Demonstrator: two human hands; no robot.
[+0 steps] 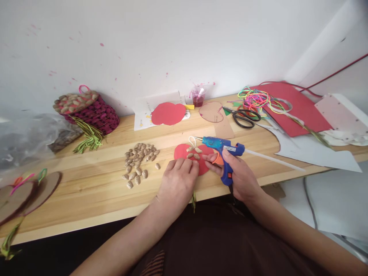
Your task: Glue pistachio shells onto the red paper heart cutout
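Fingers bunched, the left hand (178, 177) arches down onto the lobed red cutout (203, 168) at its one o'clock, grip hidden; right hand (241, 177) clamps the blue plastic glue gun (218, 144), speckled oval seeds (140, 153) heaped at nine.

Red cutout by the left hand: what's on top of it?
Four seeds show on the red cutout, with a white loop at its top edge. The left hand, right hand and glue gun cover parts; anything there is hidden.
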